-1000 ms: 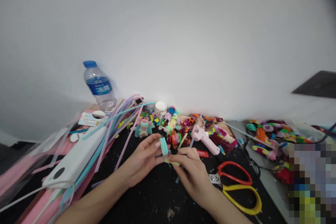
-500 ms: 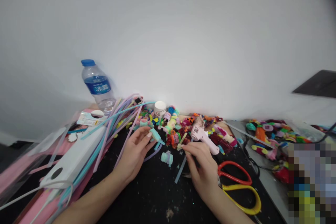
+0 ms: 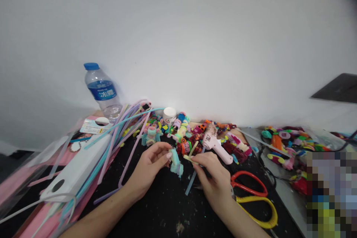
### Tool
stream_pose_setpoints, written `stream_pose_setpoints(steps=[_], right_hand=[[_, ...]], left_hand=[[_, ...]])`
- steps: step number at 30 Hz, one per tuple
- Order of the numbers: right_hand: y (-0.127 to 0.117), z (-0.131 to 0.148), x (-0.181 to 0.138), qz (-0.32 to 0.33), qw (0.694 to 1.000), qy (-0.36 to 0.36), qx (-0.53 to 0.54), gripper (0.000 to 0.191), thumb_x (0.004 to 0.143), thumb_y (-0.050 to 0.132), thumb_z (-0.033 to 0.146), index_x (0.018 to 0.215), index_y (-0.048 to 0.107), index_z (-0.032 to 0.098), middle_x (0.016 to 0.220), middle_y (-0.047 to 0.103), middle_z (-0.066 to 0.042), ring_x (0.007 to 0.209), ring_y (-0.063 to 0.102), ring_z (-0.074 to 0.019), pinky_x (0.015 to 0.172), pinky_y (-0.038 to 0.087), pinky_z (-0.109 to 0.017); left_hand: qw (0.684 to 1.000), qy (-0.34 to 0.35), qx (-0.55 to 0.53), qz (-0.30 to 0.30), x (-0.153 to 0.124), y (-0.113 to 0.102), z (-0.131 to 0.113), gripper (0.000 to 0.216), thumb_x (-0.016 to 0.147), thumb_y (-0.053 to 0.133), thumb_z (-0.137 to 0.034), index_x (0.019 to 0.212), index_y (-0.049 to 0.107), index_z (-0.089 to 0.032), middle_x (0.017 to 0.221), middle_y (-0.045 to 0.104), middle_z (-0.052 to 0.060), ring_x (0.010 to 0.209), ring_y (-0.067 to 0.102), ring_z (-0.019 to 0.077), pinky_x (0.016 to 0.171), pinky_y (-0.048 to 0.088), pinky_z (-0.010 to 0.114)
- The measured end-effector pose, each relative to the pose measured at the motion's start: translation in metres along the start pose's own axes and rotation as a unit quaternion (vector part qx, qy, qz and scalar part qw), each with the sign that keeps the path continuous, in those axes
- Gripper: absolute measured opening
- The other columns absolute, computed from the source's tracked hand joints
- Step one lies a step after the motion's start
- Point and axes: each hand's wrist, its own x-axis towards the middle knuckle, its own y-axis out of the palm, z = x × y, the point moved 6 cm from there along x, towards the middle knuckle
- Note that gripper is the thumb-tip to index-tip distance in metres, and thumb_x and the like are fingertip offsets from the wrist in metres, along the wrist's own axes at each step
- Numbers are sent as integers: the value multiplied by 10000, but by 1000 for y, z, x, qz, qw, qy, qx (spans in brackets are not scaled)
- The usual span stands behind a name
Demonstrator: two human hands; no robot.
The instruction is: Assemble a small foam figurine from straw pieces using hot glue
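My left hand (image 3: 149, 169) pinches a small fuzzy turquoise piece of pipe cleaner (image 3: 174, 154) between thumb and fingers. Just below it on the black tabletop lies a turquoise-and-lilac fuzzy piece (image 3: 176, 170); the two overlap in view, and I cannot tell whether they touch. Closed at its fingertips, my right hand (image 3: 214, 176) holds a short pale yellow pipe cleaner (image 3: 190, 158). A yellow-green strip (image 3: 193, 148) lies just beyond. A translucent glue stick (image 3: 191, 183) sticks out from the pink glue gun (image 3: 219, 148), passing beside my right fingers.
Scissors (image 3: 252, 193) with red and yellow handles lie right of my right arm. Long pastel pipe cleaners (image 3: 111, 145) and a white power strip (image 3: 75, 167) are at left. A water bottle (image 3: 102, 91), paper cup (image 3: 169, 115) and small fuzzy figures (image 3: 153, 134) stand along the wall.
My left hand has come nearer and a little right, bringing the turquoise piece over the turquoise-and-lilac one. A lilac stem has shifted left. The yellow strip in my right hand has tilted.
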Motion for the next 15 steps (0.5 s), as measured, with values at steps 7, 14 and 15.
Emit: stream_pose_setpoints(steps=[7,14,15], right_hand=[[1,-2,1,-1,1000,6,23,253,851,492,67,980,656,211,897,667,-62,834,625,-167,711,531,-297],[-2,-5,3,-10,1000,16,0,259,834,509,75,1015,651,195,938,685,-71,881,637,-176,779,529,-307],[-2,-5,3,-10,1000,15,2,257,836,508,78,1016,648,197,937,687,-68,880,639,-176,777,531,-308]], left_hand=[[999,-22,-25,0,0,1,3,176,740,698,-252,892,634,-190,865,621,13,820,589,159,736,502,262],[999,-16,-38,12,2,1,5,205,721,720,-214,891,613,-178,873,638,17,855,600,163,775,496,271],[999,-15,-35,9,2,1,5,202,720,720,-215,887,613,-176,867,642,17,849,604,164,775,495,273]])
